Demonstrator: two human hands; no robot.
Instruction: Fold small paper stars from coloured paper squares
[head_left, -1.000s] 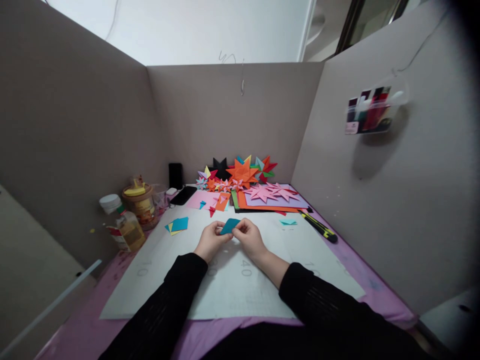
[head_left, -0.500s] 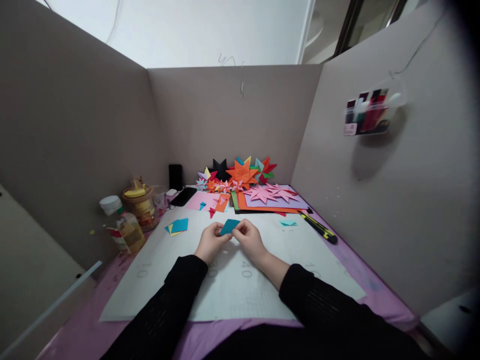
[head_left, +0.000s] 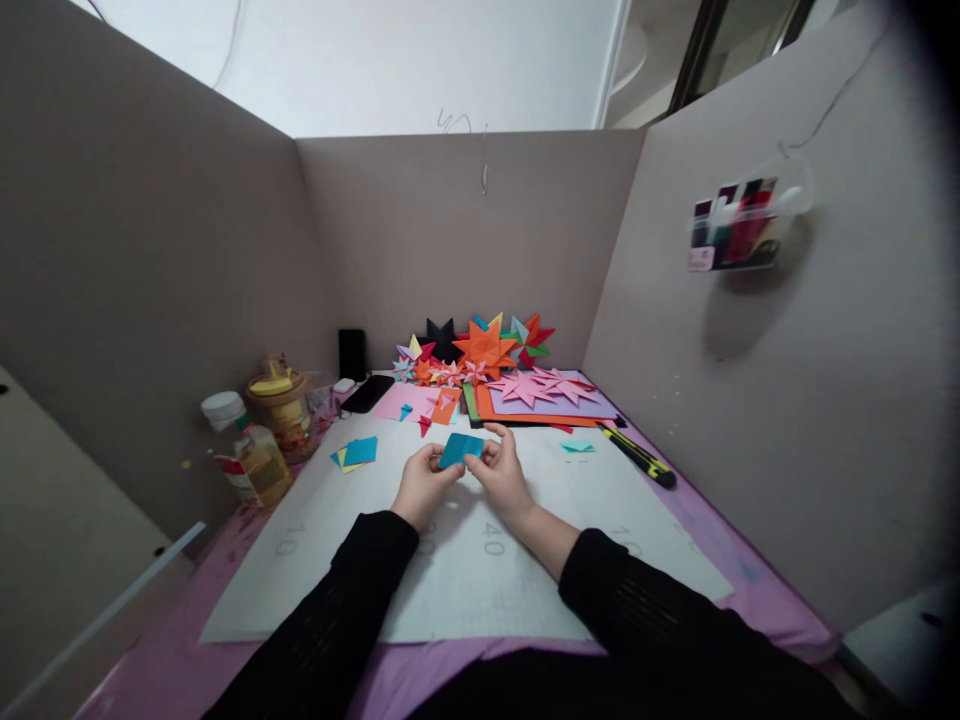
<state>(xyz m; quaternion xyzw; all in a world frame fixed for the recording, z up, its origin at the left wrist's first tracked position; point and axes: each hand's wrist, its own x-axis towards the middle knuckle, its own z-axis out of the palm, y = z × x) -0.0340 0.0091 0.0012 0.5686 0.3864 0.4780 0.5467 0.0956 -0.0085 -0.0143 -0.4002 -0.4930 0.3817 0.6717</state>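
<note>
A small teal paper square is held up between my two hands, above the white mat. My left hand pinches its left edge. At its lower right corner, the thumb and fingers of my right hand grip it, with the index finger raised off the sheet. Left of my hands, a few blue and yellow paper squares lie overlapping on the mat. A folded mint-green paper piece rests to the right of them.
Folded paper stars stand along the back wall, beside stacked coloured sheets. A yellow-black utility knife lies at the right edge. A bottle, a lidded cup and a black phone are on the left.
My right hand's index finger has lifted away from the paper. The teal square now faces me more fully. Both hands have stayed nearly in place.
</note>
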